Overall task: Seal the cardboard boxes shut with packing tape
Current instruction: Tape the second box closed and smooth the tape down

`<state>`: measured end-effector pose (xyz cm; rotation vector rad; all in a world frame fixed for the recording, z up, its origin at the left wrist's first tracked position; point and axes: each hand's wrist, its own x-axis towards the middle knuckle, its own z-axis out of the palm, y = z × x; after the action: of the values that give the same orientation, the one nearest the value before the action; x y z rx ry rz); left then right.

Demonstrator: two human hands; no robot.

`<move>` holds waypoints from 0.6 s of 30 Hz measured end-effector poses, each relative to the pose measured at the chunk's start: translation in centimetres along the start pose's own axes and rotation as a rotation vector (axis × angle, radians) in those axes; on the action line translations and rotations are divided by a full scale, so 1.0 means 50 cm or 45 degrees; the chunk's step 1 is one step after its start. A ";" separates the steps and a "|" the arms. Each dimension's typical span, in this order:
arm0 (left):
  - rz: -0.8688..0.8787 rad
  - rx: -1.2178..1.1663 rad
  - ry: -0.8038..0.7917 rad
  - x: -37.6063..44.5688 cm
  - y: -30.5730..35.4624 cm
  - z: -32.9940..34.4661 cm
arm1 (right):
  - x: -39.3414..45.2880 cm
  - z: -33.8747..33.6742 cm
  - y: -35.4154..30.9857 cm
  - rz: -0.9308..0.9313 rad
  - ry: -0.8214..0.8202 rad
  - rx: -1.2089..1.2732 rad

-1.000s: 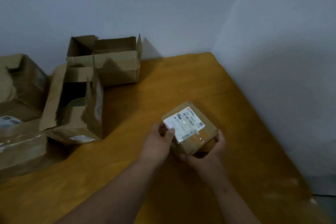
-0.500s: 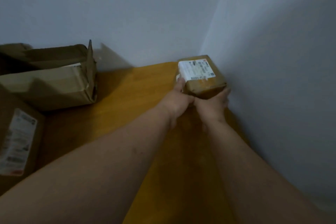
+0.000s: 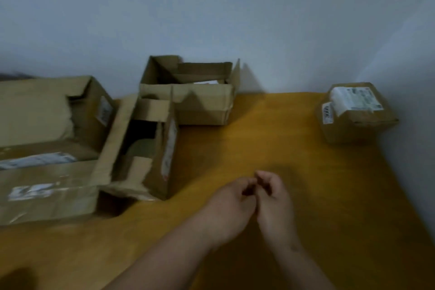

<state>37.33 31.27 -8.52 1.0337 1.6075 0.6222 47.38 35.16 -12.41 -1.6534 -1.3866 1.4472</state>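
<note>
The open box (image 3: 143, 148) (flaps raised, long axis running away from the viewer) lies left of both hands; the left hand (image 3: 231, 205) is nearer; each grip, the right hand (image 3: 274, 198) included, is loosely curled, nothing held.

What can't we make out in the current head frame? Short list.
- Large box, head view: cut off by the left edge.
- Label on the small closed box: text too small and blurred to read.
- Left hand and right hand: motion blur; curled fingers hide whether they hold anything.
- Packing tape: none in view.
- Middle open box: inside too dark.
</note>
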 end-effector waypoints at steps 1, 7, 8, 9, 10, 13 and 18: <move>-0.007 0.018 -0.001 -0.042 -0.023 -0.033 | -0.038 0.033 -0.005 0.006 -0.043 0.010; -0.038 -0.125 -0.053 -0.311 -0.163 -0.238 | -0.284 0.235 -0.046 -0.107 -0.181 -0.038; -0.046 -0.137 -0.050 -0.352 -0.186 -0.273 | -0.322 0.272 -0.055 -0.131 -0.197 -0.059; -0.046 -0.136 -0.033 -0.391 -0.210 -0.306 | -0.356 0.310 -0.063 -0.151 -0.217 -0.084; -0.045 -0.134 -0.004 -0.431 -0.235 -0.337 | -0.386 0.348 -0.072 -0.167 -0.242 -0.121; -0.072 -0.159 0.144 -0.533 -0.300 -0.424 | -0.451 0.450 -0.103 -0.219 -0.298 -0.276; -0.185 -0.320 0.613 -0.612 -0.401 -0.557 | -0.475 0.575 -0.158 -0.327 -0.377 -0.569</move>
<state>6.17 -1.85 -1.70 0.5996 1.9354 0.9983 20.31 9.56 -4.45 -1.4713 -2.1289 1.3353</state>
